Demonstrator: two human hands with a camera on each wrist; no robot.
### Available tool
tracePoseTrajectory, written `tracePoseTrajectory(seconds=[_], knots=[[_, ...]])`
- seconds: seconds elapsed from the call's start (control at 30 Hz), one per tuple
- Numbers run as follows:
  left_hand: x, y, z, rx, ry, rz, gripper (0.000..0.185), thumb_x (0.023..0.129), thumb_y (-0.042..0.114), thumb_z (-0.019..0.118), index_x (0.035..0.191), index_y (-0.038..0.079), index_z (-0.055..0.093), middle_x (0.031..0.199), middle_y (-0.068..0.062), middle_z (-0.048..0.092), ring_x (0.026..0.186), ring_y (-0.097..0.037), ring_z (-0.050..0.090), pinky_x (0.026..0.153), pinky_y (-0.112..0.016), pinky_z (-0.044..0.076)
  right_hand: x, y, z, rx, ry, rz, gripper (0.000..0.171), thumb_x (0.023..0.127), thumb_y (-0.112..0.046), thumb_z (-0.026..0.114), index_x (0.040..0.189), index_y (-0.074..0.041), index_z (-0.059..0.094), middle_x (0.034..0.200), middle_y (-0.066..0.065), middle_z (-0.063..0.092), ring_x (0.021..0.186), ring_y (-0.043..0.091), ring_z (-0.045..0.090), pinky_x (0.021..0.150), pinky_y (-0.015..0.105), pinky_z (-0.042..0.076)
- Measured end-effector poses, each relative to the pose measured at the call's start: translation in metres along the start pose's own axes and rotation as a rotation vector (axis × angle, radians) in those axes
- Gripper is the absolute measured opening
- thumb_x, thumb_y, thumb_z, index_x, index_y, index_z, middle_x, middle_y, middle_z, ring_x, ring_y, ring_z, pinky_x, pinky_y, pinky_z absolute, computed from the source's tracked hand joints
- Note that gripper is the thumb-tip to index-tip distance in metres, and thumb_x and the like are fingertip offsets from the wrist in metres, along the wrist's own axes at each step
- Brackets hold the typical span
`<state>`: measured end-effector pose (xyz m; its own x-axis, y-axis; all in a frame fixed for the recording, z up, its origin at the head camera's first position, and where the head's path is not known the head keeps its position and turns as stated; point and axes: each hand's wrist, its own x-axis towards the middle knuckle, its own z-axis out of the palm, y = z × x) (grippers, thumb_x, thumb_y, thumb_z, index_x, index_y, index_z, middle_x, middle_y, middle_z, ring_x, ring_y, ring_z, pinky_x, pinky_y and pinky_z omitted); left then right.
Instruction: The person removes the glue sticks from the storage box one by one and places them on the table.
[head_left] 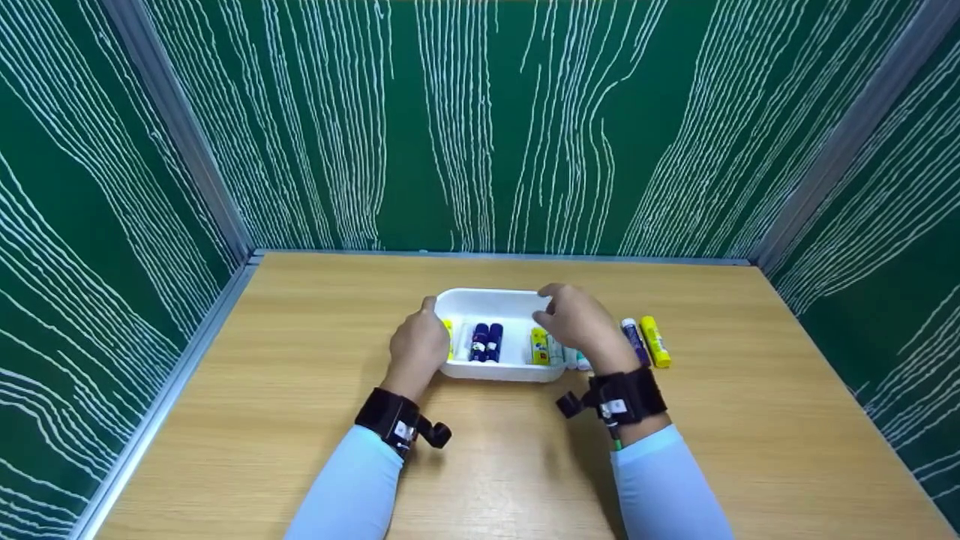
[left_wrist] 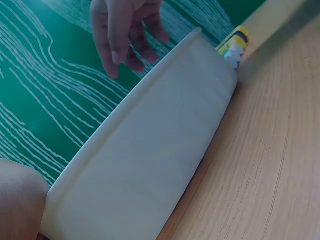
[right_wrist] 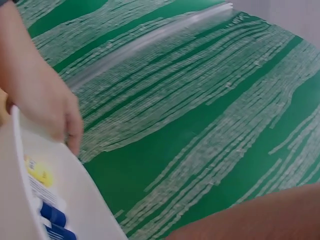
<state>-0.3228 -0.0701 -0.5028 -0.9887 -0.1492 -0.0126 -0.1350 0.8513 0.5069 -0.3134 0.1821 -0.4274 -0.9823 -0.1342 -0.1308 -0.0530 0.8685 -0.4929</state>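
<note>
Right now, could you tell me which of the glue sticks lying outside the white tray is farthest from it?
The yellow glue stick, the outermost one on the table right of the tray. The dark purple stick lies between it and the tray.

The head view looks forward and down from above onto the worktop (head_left: 300, 420), taking in both forearms and the green walls. The left wrist view sits low and very near the white tray (left_wrist: 150, 165), facing along its outer wall. The right wrist view looks across the tray's rim toward the left hand (right_wrist: 45, 100). All three share the tray.
</note>
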Motion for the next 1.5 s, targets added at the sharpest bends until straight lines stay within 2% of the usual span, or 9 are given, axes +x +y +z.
tracePoseTrajectory(seconds=[0.3, 0.37, 0.53, 0.7, 0.83, 0.97, 1.07, 1.37, 1.5], knots=[[0.000, -0.001, 0.000, 0.004, 0.006, 0.004, 0.054, 0.108, 0.016, 0.040, 0.163, 0.014, 0.039, 0.131, -0.018, 0.073, 0.101, -0.029, 0.074, 0.082, -0.046, 0.061, 0.008, -0.012, 0.032, -0.067, -0.033, 0.094, 0.052, 0.105, -0.026, 0.066, 0.152, -0.006, 0.055, 0.150, 0.019, 0.061, 0.107, 0.028, 0.067, 0.098, 0.046, 0.058], [0.000, -0.001, 0.000, 0.003, 0.007, 0.005, 0.055, 0.108, 0.015, 0.041, 0.163, 0.014, 0.039, 0.130, -0.018, 0.074, 0.100, -0.029, 0.074, 0.080, -0.046, 0.061, 0.009, -0.012, 0.037, -0.087, -0.040, 0.109, 0.052, 0.105, -0.025, 0.065, 0.152, -0.005, 0.055, 0.146, 0.019, 0.063, 0.105, 0.029, 0.065, 0.093, 0.042, 0.057], [0.000, -0.001, 0.000, 0.007, 0.012, 0.007, 0.056, 0.107, 0.014, 0.042, 0.163, 0.014, 0.040, 0.128, -0.019, 0.074, 0.097, -0.030, 0.074, 0.077, -0.046, 0.061, 0.011, -0.012, 0.044, -0.136, -0.039, 0.110, 0.047, 0.104, -0.022, 0.066, 0.146, -0.002, 0.059, 0.122, 0.016, 0.069, 0.093, 0.029, 0.067, 0.073, 0.035, 0.052], [0.000, -0.001, 0.000, 0.011, 0.014, 0.011, 0.055, 0.107, 0.015, 0.042, 0.162, 0.013, 0.040, 0.127, -0.019, 0.075, 0.098, -0.030, 0.075, 0.077, -0.046, 0.061, 0.014, -0.010, 0.047, -0.161, -0.058, 0.098, 0.042, 0.100, -0.017, 0.069, 0.138, -0.001, 0.064, 0.113, 0.014, 0.069, 0.088, 0.027, 0.065, 0.070, 0.035, 0.050], [-0.001, -0.002, 0.001, 0.016, 0.025, 0.024, 0.055, 0.106, 0.015, 0.043, 0.162, 0.011, 0.041, 0.125, -0.018, 0.075, 0.097, -0.029, 0.075, 0.076, -0.047, 0.062, 0.017, -0.010, 0.051, -0.165, -0.093, 0.084, 0.037, 0.096, -0.012, 0.071, 0.131, -0.002, 0.068, 0.107, 0.012, 0.071, 0.088, 0.027, 0.063, 0.074, 0.036, 0.050], [-0.001, -0.003, 0.001, 0.019, 0.030, 0.030, 0.055, 0.106, 0.014, 0.044, 0.161, 0.010, 0.041, 0.125, -0.019, 0.075, 0.097, -0.028, 0.074, 0.076, -0.047, 0.062, 0.016, -0.011, 0.055, -0.135, -0.089, 0.060, 0.042, 0.094, -0.012, 0.073, 0.134, -0.002, 0.069, 0.121, 0.013, 0.074, 0.096, 0.027, 0.064, 0.090, 0.042, 0.056], [-0.001, -0.002, 0.001, 0.022, 0.028, 0.025, 0.056, 0.107, 0.015, 0.045, 0.162, 0.011, 0.040, 0.125, -0.019, 0.075, 0.097, -0.027, 0.074, 0.077, -0.047, 0.062, 0.015, -0.010, 0.057, -0.125, -0.087, 0.036, 0.047, 0.093, -0.014, 0.077, 0.138, -0.004, 0.068, 0.131, 0.015, 0.073, 0.101, 0.027, 0.064, 0.099, 0.046, 0.056], [0.000, -0.002, 0.001, 0.024, 0.035, 0.021, 0.053, 0.108, 0.017, 0.043, 0.161, 0.012, 0.041, 0.123, -0.018, 0.076, 0.095, -0.028, 0.075, 0.075, -0.047, 0.062, 0.013, -0.008, 0.060, -0.132, -0.071, -0.033, 0.051, 0.091, -0.019, 0.082, 0.139, -0.008, 0.069, 0.135, 0.015, 0.072, 0.101, 0.026, 0.063, 0.099, 0.045, 0.054], [0.000, -0.002, 0.001, 0.020, 0.030, 0.018, 0.054, 0.108, 0.017, 0.043, 0.162, 0.012, 0.040, 0.126, -0.019, 0.075, 0.097, -0.028, 0.074, 0.077, -0.047, 0.062, 0.014, -0.007, 0.061, -0.127, -0.072, -0.044, 0.053, 0.090, -0.019, 0.083, 0.140, -0.009, 0.068, 0.139, 0.015, 0.070, 0.109, 0.027, 0.064, 0.107, 0.048, 0.052]])
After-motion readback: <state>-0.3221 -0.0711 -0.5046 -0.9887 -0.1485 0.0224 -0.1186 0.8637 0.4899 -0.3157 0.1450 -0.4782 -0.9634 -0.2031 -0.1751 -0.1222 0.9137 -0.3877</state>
